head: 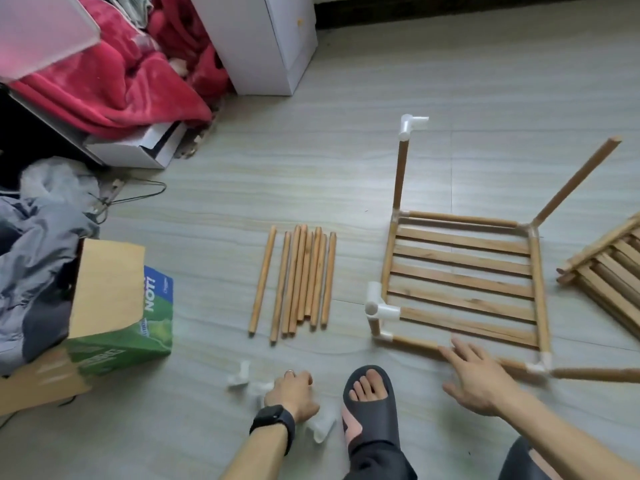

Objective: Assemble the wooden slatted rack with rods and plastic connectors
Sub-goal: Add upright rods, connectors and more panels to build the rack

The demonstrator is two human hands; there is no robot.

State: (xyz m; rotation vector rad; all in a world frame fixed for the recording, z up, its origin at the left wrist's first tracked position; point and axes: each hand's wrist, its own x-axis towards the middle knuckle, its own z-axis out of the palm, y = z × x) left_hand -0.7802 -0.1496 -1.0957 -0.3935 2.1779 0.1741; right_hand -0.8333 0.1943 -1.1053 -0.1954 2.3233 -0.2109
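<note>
Floor, grey tile. Slatted rack [464, 271] lies flat at centre right, partly built: one rod stands up from its far left corner, capped by a white elbow connector [412, 126]; a second bare rod [575, 183] leans out from the far right corner. A white three-way connector [378, 306] sits on the near left corner. Loose rods [298, 282] lie side by side at frame centre, well apart from the rack. Right hand [478, 379], lower right, is spread with straight fingers over the rack's near rail, gripping nothing; contact unclear. Left hand [291, 396], lower centre and wearing a watch [273, 419], curls down among blurred loose connectors [239, 379]; cannot tell whether it holds one. A foot in a dark slipper [369, 400] rests between the hands. Second slatted panel [609, 271] at the right edge. Green carton [117, 306] at left.
</note>
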